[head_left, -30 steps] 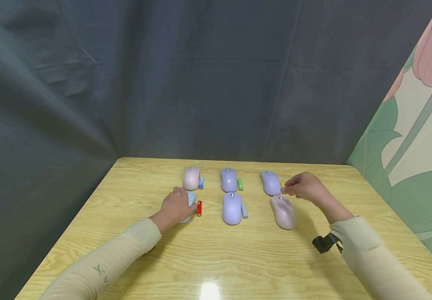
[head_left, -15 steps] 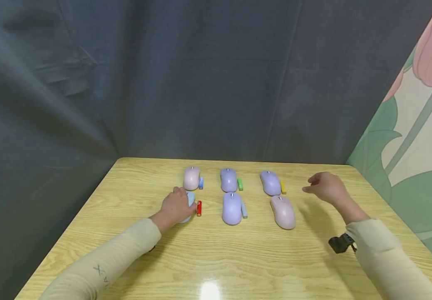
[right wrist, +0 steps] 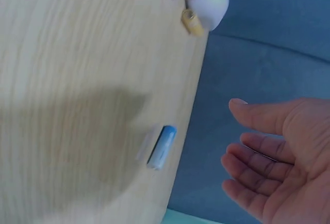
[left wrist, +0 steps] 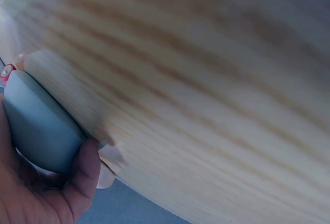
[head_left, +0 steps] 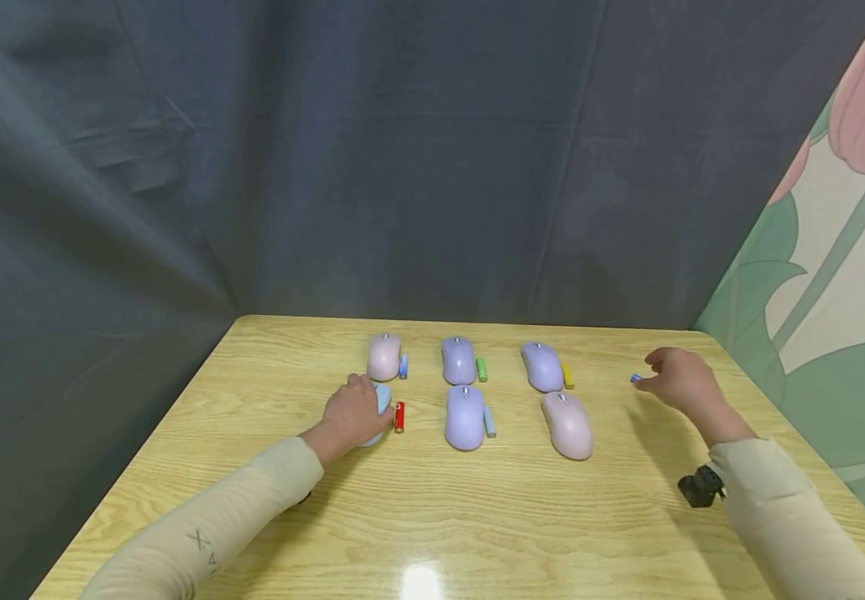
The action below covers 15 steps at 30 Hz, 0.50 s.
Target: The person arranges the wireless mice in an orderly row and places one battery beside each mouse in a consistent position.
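My left hand (head_left: pixel 352 414) grips a light blue computer mouse (left wrist: pixel 44 123) on the table, its fingers and thumb curled round the sides. A red battery (head_left: pixel 399 417) lies just right of that hand. On the right, my right hand (head_left: pixel 682 382) hovers over the table with its fingers loosely bent and thumb apart, holding nothing. A blue battery (right wrist: pixel 162 147) lies on the wood near its fingertips, partly hidden in the head view. Left of this hand are a purple mouse (head_left: pixel 542 367) with a yellow battery (head_left: pixel 568 376) beside it, and a pink mouse (head_left: pixel 567 427).
Further mice stand in two rows: a pink mouse (head_left: pixel 383 358) by a blue battery (head_left: pixel 403 367), a purple mouse (head_left: pixel 458 361) by a green battery (head_left: pixel 482 370), and a lilac mouse (head_left: pixel 466 418) by a grey-blue battery (head_left: pixel 489 422). A dark curtain (head_left: pixel 402 167) hangs behind the table.
My right hand has left the yellow battery and moved right, with its fingers parted. A blue battery now shows at its fingertips. The left hand stays on the light blue mouse.
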Available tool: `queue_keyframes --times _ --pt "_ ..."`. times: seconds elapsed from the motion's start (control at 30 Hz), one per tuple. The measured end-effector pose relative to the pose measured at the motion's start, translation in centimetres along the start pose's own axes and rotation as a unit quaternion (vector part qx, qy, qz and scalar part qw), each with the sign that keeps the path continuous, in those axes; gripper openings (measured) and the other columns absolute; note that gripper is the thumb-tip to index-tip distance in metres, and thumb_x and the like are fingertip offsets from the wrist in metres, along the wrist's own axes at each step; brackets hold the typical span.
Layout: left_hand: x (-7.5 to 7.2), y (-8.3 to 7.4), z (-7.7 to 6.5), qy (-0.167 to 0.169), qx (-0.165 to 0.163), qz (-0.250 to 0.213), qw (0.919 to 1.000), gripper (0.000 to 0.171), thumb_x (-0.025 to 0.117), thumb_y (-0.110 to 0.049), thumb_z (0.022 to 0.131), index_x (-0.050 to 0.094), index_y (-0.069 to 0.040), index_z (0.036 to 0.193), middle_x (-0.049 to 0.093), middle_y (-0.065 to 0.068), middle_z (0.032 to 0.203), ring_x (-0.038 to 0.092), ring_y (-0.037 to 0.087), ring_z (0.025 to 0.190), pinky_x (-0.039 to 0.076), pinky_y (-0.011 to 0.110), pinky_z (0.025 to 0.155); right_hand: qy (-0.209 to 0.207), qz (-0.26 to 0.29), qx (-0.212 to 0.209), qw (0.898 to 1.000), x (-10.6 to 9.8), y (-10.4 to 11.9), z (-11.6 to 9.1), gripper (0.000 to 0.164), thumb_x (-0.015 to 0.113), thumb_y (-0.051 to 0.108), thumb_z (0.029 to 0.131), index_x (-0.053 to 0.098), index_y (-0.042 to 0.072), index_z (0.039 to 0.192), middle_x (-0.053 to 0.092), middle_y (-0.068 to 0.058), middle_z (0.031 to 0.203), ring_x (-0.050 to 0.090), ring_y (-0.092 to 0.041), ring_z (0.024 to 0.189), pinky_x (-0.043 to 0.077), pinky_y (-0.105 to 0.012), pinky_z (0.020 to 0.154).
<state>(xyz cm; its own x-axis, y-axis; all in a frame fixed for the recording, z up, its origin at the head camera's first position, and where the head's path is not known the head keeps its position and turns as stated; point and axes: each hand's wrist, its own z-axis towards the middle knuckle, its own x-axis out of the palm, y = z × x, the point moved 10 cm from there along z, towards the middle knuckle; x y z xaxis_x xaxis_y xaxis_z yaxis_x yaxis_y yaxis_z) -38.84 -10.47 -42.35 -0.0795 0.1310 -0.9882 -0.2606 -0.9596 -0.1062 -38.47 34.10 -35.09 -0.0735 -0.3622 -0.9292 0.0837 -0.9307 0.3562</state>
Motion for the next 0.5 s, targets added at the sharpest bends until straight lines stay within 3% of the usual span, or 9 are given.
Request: queue_keyframes --times 0.5 --pt "0.1 0.0 0.0 0.003 -0.003 -0.005 1.0000 0.059 0.057 -0.041 0.090 0.053 0.015 0.108 0.049 0.019 0.085 0.059 0.026 0.066 0.053 0.038 0.059 0.022 0.004 -0.010 1.000 1.7 -3.4 0.6 0.052 0.072 0.015 0.084 0.053 -0.022 0.115 0.056 -0.041 0.108 0.055 -0.055 0.097 0.046 -0.058 0.077"
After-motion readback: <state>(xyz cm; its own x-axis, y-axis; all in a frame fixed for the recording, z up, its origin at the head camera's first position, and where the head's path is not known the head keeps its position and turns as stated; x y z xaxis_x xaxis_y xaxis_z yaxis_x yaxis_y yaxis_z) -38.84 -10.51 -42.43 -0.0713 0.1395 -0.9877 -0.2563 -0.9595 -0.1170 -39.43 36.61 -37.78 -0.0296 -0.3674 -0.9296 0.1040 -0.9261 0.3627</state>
